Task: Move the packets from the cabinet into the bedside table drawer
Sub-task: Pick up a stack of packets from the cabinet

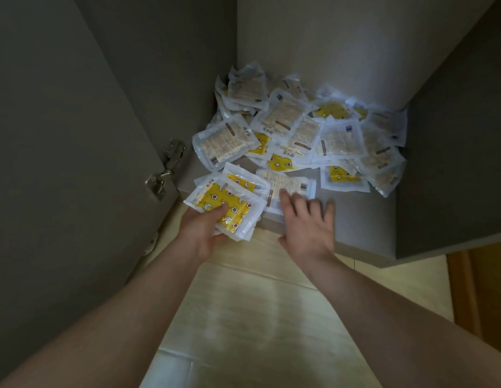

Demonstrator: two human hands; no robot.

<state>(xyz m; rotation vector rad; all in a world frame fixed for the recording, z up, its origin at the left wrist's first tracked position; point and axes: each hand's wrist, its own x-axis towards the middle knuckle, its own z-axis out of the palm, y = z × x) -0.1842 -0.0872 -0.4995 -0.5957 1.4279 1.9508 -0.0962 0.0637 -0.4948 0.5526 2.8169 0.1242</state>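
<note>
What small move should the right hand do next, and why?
Probably the right hand should curl round the packet under its fingers and add it to the stack that the left hand holds. Its fingers lie flat on that packet near the cabinet front, gripping nothing.

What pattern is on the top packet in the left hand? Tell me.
The top packet in the left hand: yellow, red flowers, white moons; head view.
</note>
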